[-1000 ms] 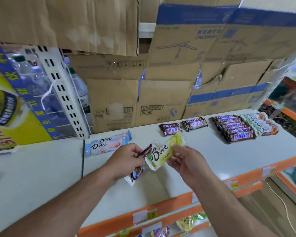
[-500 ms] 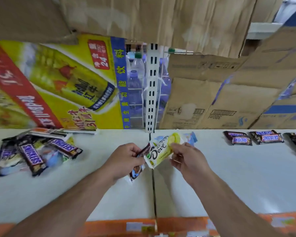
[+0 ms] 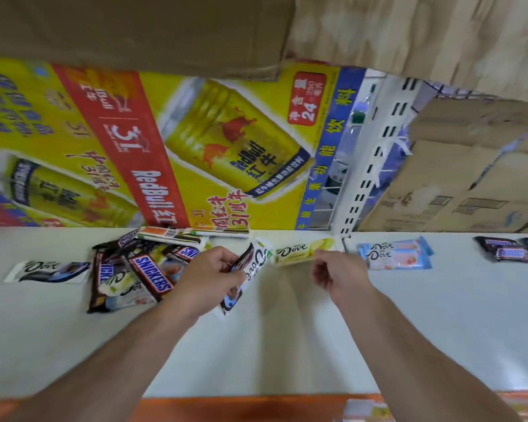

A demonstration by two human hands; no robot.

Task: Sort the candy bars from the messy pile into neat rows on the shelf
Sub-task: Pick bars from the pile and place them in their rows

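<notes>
Honestly, left hand [image 3: 208, 278] grips spare Dove bars [image 3: 253, 263] as a stash while right hand [image 3: 337, 271] lines the green Dove bar [image 3: 299, 254] up near the pink Dove bars [image 3: 393, 254], can't tell if it's pinching or just touching

Bright, even light, soft shadows; motion blur and wide-angle bending at edges.

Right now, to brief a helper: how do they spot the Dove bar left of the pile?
Find the yellow Red Bull poster behind the white shelf. Below it sits the messy pile; the Dove bar lies alone just left of it. It is white with a dark swirl, unlike the brown Snickers bars.
</notes>
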